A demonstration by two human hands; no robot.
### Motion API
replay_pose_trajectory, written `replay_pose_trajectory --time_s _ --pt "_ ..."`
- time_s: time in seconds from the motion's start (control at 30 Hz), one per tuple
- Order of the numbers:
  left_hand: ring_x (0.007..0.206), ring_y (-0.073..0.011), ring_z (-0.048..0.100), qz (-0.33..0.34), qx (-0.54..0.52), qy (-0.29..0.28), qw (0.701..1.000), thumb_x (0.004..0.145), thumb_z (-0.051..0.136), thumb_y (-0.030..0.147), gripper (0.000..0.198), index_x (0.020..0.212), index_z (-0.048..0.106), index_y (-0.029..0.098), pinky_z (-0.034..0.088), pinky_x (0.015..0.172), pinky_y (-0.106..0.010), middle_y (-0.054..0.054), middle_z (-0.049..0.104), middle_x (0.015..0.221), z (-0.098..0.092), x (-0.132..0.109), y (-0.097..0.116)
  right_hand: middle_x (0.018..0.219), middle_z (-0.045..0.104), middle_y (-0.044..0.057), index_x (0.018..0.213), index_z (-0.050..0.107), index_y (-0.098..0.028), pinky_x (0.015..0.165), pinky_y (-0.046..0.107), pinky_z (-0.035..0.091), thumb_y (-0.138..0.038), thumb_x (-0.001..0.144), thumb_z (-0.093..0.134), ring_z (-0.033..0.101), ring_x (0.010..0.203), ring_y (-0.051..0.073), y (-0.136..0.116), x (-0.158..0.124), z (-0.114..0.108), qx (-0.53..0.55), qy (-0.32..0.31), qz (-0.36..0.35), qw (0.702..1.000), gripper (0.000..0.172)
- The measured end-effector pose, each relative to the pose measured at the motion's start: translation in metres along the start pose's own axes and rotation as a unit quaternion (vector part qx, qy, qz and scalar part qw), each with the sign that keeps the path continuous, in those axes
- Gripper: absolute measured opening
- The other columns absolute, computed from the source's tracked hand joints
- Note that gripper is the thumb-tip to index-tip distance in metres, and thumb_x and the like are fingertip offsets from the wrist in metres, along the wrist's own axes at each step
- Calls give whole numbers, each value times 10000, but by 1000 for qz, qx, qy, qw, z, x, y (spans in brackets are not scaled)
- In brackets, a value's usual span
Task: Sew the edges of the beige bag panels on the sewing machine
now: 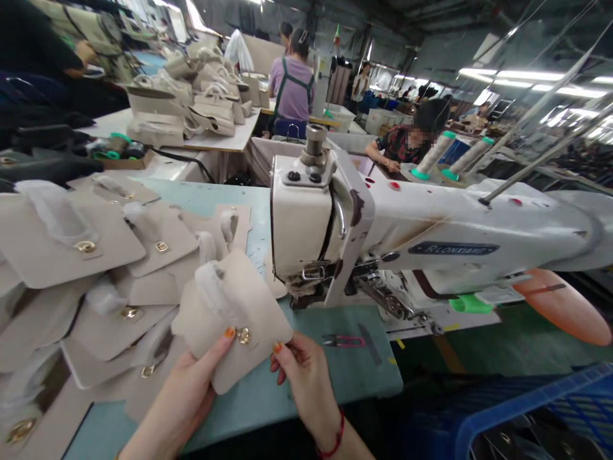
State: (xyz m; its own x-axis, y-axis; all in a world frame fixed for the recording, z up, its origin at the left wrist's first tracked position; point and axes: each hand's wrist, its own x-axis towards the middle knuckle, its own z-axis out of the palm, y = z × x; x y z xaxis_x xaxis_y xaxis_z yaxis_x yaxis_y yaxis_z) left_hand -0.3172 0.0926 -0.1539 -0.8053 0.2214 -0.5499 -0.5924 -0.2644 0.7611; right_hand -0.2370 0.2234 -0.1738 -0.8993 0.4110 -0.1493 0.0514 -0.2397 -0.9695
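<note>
A beige bag panel (261, 297) with a gold clasp and a plastic-wrapped handle is tilted up in front of me. My left hand (198, 377) grips its lower left edge, thumb on the front near the clasp and fingers behind. At its right corner, my right hand (306, 374) pinches the edge between thumb and curled fingers. Just beyond stands a white sewing machine (306, 217), its needle area to the right of the panel. Pink-handled thread snips (343, 340) lie on the blue-green table (311, 390) beside my right hand.
Several similar beige panels (62, 236) are heaped on the left. A blue plastic crate (460, 415) with dark pieces stands at the lower right. Thread cones (433, 156) rise behind the machine. Finished-looking beige bags (213, 115) cover a farther table, where other people sit.
</note>
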Motion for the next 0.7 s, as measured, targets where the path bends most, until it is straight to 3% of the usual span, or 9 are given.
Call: replay_pose_trajectory --time_s 0.1,0.27,0.37,0.53,0.7 --pt "696 -199 695 -2 54 -81 995 663 814 302 381 978 678 137 576 617 -260 -85 755 895 4 28 21 627 648 32 696 675 -123 440 162 433 -395 832 611 584 503 99 3 17 2 52 13 41 998 311" --pt "721 -221 697 -13 106 -153 982 663 810 283 386 992 684 124 577 663 -294 -91 756 917 17 59 43 635 694 58 686 685 -119 507 199 510 -436 804 643 629 514 120 10 31 15 116 78 56 989 341" --pt "644 -191 683 -20 119 -156 980 669 795 234 330 951 693 95 571 633 -283 -82 758 849 30 62 53 636 696 55 677 699 -120 519 201 516 -431 802 647 631 528 121 10 36 21 138 102 60 983 339" --pt "443 -152 596 -37 105 -123 986 493 844 142 366 832 715 89 498 438 -233 -38 735 639 56 52 69 636 692 47 684 705 -122 525 203 518 -431 799 655 624 513 112 11 42 26 181 132 55 973 333" --pt "417 -146 568 -60 107 -150 981 485 815 91 269 738 724 83 447 395 -202 14 642 439 64 52 74 624 688 45 686 704 -122 514 198 514 -445 790 667 622 504 110 14 45 28 198 138 49 969 342"
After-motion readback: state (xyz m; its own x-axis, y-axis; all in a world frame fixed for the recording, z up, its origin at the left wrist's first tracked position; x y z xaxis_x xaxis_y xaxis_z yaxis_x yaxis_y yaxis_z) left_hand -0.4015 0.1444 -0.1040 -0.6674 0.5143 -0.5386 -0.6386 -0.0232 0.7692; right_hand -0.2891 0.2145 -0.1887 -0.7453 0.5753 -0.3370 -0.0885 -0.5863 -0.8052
